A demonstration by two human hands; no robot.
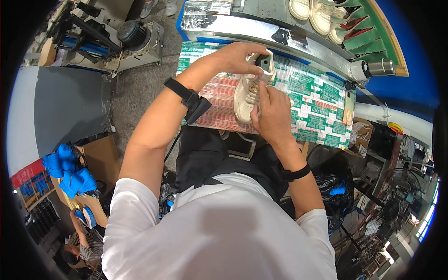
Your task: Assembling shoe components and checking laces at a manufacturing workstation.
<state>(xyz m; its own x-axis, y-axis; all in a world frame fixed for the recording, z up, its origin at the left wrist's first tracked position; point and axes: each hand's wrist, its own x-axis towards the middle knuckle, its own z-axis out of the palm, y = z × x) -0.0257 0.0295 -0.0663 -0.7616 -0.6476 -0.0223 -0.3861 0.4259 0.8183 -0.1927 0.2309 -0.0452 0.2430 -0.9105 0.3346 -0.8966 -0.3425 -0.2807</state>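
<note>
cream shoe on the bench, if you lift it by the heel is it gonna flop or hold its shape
The cream shoe probably holds its shape: a dark form seems to fill it at the heel. It looks light, since the left hand steadies the heel with fingertips alone. The laces under the right hand are likely the only floppy part. On the patterned bench cover it may tip sideways.

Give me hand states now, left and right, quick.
Left hand: closed on the heel end of the cream shoe, by the dark insert.
Right hand: fingers pinched at the shoe's laces, steadying it.
</note>
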